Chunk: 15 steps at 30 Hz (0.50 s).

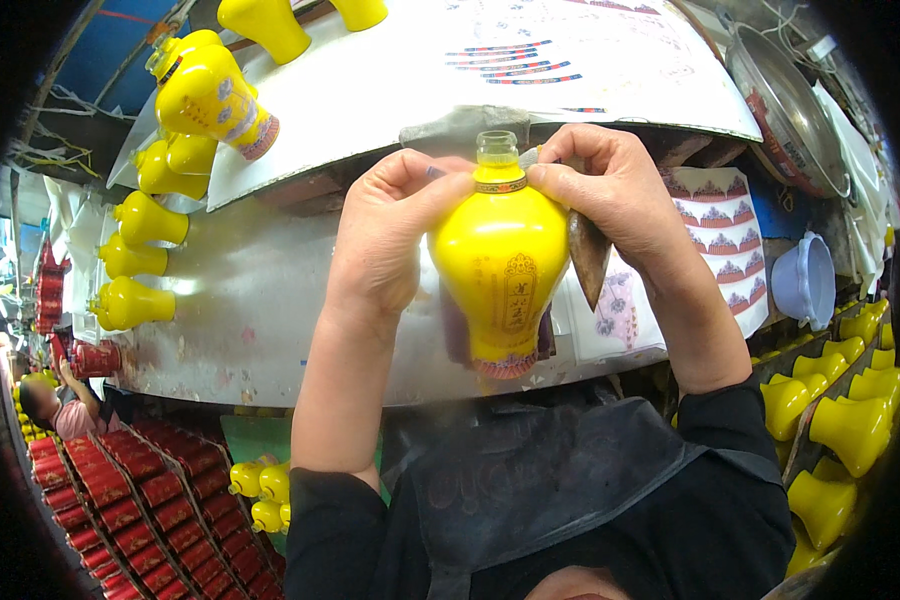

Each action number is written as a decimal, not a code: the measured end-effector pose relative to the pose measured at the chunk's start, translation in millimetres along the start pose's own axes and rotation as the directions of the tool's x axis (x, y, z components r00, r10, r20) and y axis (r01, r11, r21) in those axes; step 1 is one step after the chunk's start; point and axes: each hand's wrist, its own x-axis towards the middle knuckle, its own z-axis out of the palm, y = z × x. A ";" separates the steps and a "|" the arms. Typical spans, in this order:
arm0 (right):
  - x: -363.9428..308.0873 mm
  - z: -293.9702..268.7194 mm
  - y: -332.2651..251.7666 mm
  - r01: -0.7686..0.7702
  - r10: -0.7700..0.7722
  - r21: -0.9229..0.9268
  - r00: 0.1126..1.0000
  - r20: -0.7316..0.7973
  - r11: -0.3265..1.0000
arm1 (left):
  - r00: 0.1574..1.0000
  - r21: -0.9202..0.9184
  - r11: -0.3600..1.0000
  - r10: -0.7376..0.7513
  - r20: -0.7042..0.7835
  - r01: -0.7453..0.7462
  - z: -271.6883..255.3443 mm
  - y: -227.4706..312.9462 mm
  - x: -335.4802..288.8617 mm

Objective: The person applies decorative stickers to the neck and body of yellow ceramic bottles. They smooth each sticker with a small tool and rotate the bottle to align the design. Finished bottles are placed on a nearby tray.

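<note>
A glossy yellow bottle (473,238) with a clear glass mouth is in front of me at the near edge of the work table. It bears a printed panel on its body and a patterned band around its foot. A narrow patterned decal strip (500,186) circles the base of its neck. My left hand (382,225) is closed at the neck's left, thumb against the strip, a bluish bit at its fingertips. Opposite, my right hand (607,185) pinches near the strip. Below its palm hangs a brown pointed scraper-like piece (590,262); how it is held is hidden.
Several decal strips (515,62) lie on the white board beyond. A decal sheet (718,225) and blue-white bucket (803,280) are at right. Yellow bottles line the left, including a decorated one (205,95); more fill racks (855,425) at right. Red boxes (155,490) and another person (70,408) are lower left.
</note>
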 end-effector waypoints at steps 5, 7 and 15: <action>7.3 1.3 1.0 0.018 -0.018 0.018 1.000 -0.016 1.000 | 1.000 -0.004 1.000 0.012 0.014 -0.012 2.4 1.1 -0.8; 9.2 -1.0 -3.4 0.026 -0.025 0.108 1.000 -0.014 0.994 | 0.999 0.017 1.000 0.010 0.033 -0.011 2.2 2.8 -3.6; 3.5 -0.4 -21.2 0.101 -0.083 -0.178 0.991 0.101 0.979 | 0.998 -0.040 0.998 0.041 0.048 -0.039 8.1 3.7 -8.7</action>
